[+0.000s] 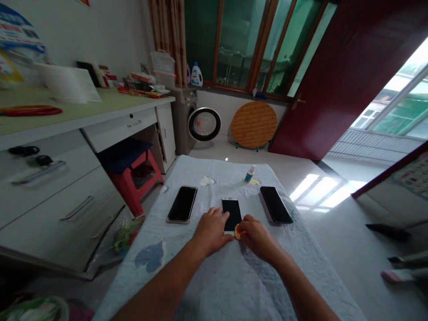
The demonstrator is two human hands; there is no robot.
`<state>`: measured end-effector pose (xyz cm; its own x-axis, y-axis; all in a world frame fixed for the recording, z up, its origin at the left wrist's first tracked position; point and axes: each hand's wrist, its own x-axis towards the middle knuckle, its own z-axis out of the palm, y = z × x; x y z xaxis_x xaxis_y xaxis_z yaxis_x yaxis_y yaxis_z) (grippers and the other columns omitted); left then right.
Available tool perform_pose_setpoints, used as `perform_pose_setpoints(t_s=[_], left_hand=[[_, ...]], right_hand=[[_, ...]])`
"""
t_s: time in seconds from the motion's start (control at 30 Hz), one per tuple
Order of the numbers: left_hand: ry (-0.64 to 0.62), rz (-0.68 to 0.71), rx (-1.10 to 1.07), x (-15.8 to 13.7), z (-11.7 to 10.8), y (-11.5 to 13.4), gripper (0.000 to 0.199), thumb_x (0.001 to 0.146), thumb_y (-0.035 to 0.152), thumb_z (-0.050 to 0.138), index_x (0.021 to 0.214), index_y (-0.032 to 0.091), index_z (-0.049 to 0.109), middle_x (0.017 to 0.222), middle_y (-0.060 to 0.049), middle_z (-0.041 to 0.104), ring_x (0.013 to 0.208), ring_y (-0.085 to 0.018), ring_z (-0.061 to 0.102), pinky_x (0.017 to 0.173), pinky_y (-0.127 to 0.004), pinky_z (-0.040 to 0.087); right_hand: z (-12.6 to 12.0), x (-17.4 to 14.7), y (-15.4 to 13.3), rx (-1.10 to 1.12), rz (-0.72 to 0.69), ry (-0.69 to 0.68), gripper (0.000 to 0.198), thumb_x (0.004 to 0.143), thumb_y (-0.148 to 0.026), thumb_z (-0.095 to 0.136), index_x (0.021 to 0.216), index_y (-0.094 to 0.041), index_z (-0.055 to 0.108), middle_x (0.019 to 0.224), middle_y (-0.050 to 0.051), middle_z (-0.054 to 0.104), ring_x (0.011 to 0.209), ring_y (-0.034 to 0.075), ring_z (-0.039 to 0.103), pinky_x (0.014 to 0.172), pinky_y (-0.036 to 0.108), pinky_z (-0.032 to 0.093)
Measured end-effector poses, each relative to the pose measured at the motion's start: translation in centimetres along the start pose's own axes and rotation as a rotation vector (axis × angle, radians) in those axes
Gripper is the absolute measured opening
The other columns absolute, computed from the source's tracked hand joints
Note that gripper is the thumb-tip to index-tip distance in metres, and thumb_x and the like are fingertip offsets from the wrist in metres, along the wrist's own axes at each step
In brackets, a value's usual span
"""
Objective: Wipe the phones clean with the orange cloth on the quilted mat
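Observation:
A white smartphone (231, 214) with a dark screen lies face up on the cloth-covered table (214, 276). My left hand (211, 229) holds it down from the left, fingers over its side and screen and the thumb by the bottom edge. Pinched in my right hand (256, 234) is a small round orange sponge pad (237, 231), at the phone's lower right corner. To the left lies a dark-screened smartphone (182, 204), and to the right a black smartphone (275, 205); neither is touched. A small spray bottle (249, 174) stands farther back.
A yellow patch (255, 182) shows beside the bottle. Left of the table are a red stool (133, 189) and a desk with drawers (76, 200). Behind stand a washing machine with its round door (204, 124) swung out and a round wooden tabletop (254, 124).

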<state>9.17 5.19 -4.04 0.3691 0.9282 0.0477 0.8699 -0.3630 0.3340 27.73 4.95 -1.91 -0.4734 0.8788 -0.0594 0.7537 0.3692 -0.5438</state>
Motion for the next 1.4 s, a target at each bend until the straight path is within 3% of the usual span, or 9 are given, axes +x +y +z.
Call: perform_pose_setpoints(t_s=[0.23, 0.4, 0.73, 0.9, 1.03, 1.13, 1.4], left_hand=[[-0.015, 0.009, -0.005, 0.1, -0.1, -0.1, 0.064, 0.077, 0.05, 0.065, 0.132, 0.02, 0.051, 0.133, -0.014, 0.053, 0.125, -0.033, 0.044, 0.101, -0.044, 0.041], [-0.033, -0.011, -0.003, 0.2, -0.2, 0.1, 0.064, 0.079, 0.05, 0.062, 0.135, 0.021, 0.048, 0.135, -0.013, 0.052, 0.126, -0.034, 0.042, 0.101, -0.046, 0.039], [-0.017, 0.003, 0.014, 0.1, -0.5, 0.3, 0.057, 0.077, 0.048, 0.068, 0.127, 0.023, 0.053, 0.129, -0.012, 0.055, 0.117, -0.033, 0.048, 0.097, -0.045, 0.041], [0.005, -0.072, -0.018, 0.2, -0.6, 0.2, 0.06, 0.071, 0.054, 0.072, 0.119, 0.024, 0.053, 0.117, -0.009, 0.061, 0.112, -0.03, 0.053, 0.097, -0.042, 0.04], [0.098, -0.228, 0.005, 0.2, -0.4, 0.2, 0.09, 0.057, 0.059, 0.078, 0.129, 0.019, 0.04, 0.124, -0.013, 0.056, 0.117, -0.033, 0.051, 0.098, -0.044, 0.038], [0.122, -0.227, -0.023, 0.3, 0.1, -0.2, 0.106, 0.054, 0.059, 0.079, 0.138, 0.02, 0.028, 0.137, -0.015, 0.047, 0.126, -0.033, 0.044, 0.103, -0.044, 0.034], [0.035, -0.149, -0.017, 0.3, 0.4, -1.3, 0.098, 0.058, 0.064, 0.075, 0.141, 0.029, 0.036, 0.152, -0.011, 0.032, 0.133, -0.036, 0.035, 0.105, -0.05, 0.031]], right_hand=[[-0.2, 4.9, 1.3, -0.162, 0.075, 0.091, 0.022, 0.084, -0.009, 0.049, 0.085, -0.015, 0.069, 0.088, 0.006, 0.058, 0.076, 0.013, 0.055, 0.068, 0.021, 0.037], [0.1, 8.9, 2.6, -0.229, 0.132, 0.219, 0.024, 0.084, -0.008, 0.048, 0.09, -0.013, 0.071, 0.094, 0.009, 0.061, 0.083, 0.015, 0.056, 0.076, 0.023, 0.038], [1.7, 12.7, 0.2, -0.272, -0.012, 0.192, 0.025, 0.088, -0.011, 0.048, 0.09, -0.016, 0.073, 0.096, 0.009, 0.062, 0.091, 0.016, 0.055, 0.085, 0.024, 0.037], [1.5, 12.4, 0.7, -0.256, -0.053, 0.148, 0.026, 0.087, -0.011, 0.049, 0.09, -0.018, 0.074, 0.095, 0.007, 0.063, 0.088, 0.014, 0.057, 0.082, 0.022, 0.039], [1.2, 11.1, 0.8, -0.196, -0.096, 0.119, 0.026, 0.087, -0.011, 0.05, 0.092, -0.019, 0.074, 0.095, 0.006, 0.062, 0.086, 0.014, 0.058, 0.08, 0.022, 0.041], [1.2, 9.8, 0.6, -0.163, -0.122, 0.094, 0.025, 0.085, -0.009, 0.051, 0.089, -0.019, 0.073, 0.094, 0.005, 0.061, 0.085, 0.013, 0.057, 0.081, 0.022, 0.041], [1.0, 5.5, -0.7, -0.08, -0.201, -0.048, 0.022, 0.08, -0.006, 0.054, 0.08, -0.019, 0.072, 0.087, 0.002, 0.053, 0.075, 0.011, 0.05, 0.071, 0.021, 0.038]])
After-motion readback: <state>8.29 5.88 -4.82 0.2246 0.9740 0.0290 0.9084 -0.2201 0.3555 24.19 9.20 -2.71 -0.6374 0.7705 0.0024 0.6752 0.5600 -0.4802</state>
